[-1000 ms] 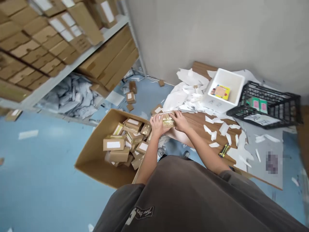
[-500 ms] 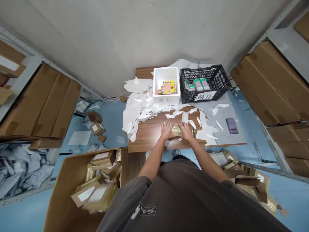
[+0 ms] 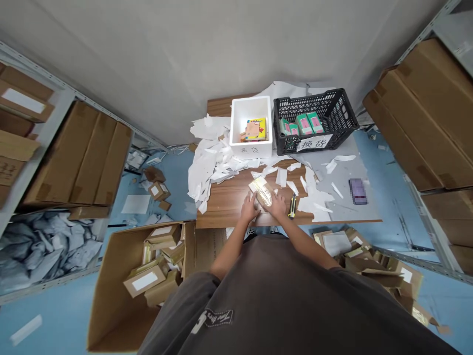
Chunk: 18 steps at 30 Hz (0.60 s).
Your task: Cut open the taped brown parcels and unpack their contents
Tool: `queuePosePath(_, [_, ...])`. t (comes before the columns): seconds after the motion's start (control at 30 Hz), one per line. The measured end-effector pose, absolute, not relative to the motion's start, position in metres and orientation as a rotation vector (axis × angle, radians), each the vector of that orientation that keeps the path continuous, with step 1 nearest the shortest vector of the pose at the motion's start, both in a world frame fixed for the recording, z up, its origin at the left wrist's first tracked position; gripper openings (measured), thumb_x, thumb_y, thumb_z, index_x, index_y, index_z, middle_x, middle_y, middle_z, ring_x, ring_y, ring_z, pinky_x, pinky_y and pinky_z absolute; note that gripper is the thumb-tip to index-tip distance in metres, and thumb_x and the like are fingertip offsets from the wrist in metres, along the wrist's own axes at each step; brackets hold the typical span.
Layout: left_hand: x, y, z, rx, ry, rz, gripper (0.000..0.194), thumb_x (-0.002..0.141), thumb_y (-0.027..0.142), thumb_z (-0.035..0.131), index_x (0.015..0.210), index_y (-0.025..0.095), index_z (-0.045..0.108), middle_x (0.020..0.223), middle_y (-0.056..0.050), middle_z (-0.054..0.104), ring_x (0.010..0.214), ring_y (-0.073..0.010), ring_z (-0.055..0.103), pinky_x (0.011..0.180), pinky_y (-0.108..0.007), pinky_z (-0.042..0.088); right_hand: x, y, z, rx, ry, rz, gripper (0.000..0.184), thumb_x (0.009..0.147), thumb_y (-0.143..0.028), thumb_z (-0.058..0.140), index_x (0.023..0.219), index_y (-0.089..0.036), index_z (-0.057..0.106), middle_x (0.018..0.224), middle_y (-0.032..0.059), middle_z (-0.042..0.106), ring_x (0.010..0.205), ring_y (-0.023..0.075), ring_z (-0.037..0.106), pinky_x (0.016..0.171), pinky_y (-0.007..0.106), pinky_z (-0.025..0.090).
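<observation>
A small cardboard box wrapped in shiny yellowish tape sits tilted at an angle at the front of the wooden table. My right hand grips its right side. On the lower left side, my left hand has its fingers curled against the box edge, with a bit of white showing between the hands. A yellow-and-black box cutter lies just right of my right hand. Torn white paper strips are scattered behind and beside the box.
Behind stand a white bin with small colourful boxes and a black crate with green-and-pink boxes. A large carton of parcels is at lower left, with opened boxes at lower right. A blurred purple object lies on the right.
The box has been turned from lying level between both hands to a slant, showing more of its taped top. My left hand has shifted down its side. The box cutter is more exposed.
</observation>
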<state>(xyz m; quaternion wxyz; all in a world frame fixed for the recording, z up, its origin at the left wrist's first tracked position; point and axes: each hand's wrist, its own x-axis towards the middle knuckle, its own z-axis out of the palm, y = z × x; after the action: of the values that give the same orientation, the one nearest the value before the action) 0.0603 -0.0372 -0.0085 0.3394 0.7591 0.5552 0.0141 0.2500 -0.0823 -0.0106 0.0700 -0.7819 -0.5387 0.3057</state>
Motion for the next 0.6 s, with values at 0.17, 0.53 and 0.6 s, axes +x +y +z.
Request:
queuePosePath(0.17, [0.048, -0.050, -0.018, 1.828, 1.387, -0.007, 0.104, 0.086, 0.023, 0.085, 0.175, 0.028, 0.031, 0.185, -0.018, 0.008, 0.153, -0.0383, 0.053, 0.120, -0.046, 0.050, 0.212, -0.102, -0.023, -2.299, -1.585, 1.115, 0.091, 0.100, -0.041, 0.065, 0.177, -0.016, 0.022, 0.149, 0.0268, 0.058, 0.138, 0.0410, 0.057, 0.115, 0.053, 0.046])
queuePosePath(0.53, [0.030, -0.015, 0.012, 1.820, 1.293, 0.198, 0.062, 0.103, 0.029, 0.069, 0.163, 0.031, 0.056, 0.165, -0.007, 0.058, 0.142, -0.0258, 0.065, 0.121, -0.039, 0.049, 0.249, -0.073, 0.006, -1.974, -1.674, 0.947, 0.054, 0.100, -0.025, 0.063, 0.154, -0.025, 0.063, 0.154, 0.0122, 0.067, 0.135, 0.0304, 0.067, 0.116, 0.045, 0.052])
queuePosePath(0.6, [0.028, 0.000, 0.027, 1.831, 1.336, 0.257, 0.052, 0.107, 0.039, 0.064, 0.158, 0.033, 0.061, 0.148, -0.007, 0.072, 0.127, -0.0245, 0.073, 0.115, -0.036, 0.052, 0.250, -0.052, 0.029, -1.972, -1.674, 0.842, 0.049, 0.108, -0.034, 0.054, 0.156, -0.026, 0.061, 0.151, 0.0111, 0.069, 0.131, 0.0306, 0.069, 0.114, 0.046, 0.053])
